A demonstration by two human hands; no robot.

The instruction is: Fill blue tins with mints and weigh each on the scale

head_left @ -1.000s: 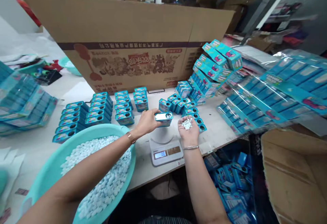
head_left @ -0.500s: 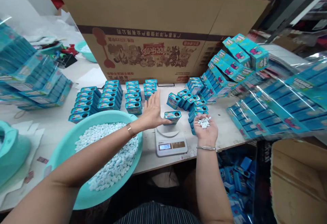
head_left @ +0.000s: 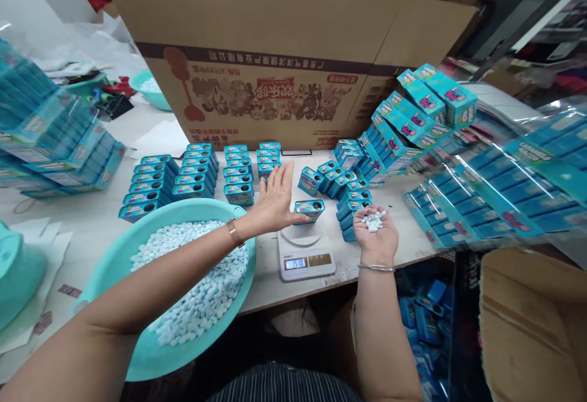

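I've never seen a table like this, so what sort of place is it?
Probably a small packing workshop: a basin full of white candy-like pieces, a digital scale with a tin on it, and bagged teal cartons at the side.

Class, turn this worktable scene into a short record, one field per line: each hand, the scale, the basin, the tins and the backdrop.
Left hand: open hand, thumb at a blue tin
Right hand: palm-up hand cupping white pellets
Scale: digital scale under that tin, display lit
Basin: turquoise basin, many loose pellets inside
Other tins: upright rows behind the basin
Backdrop: large printed cardboard
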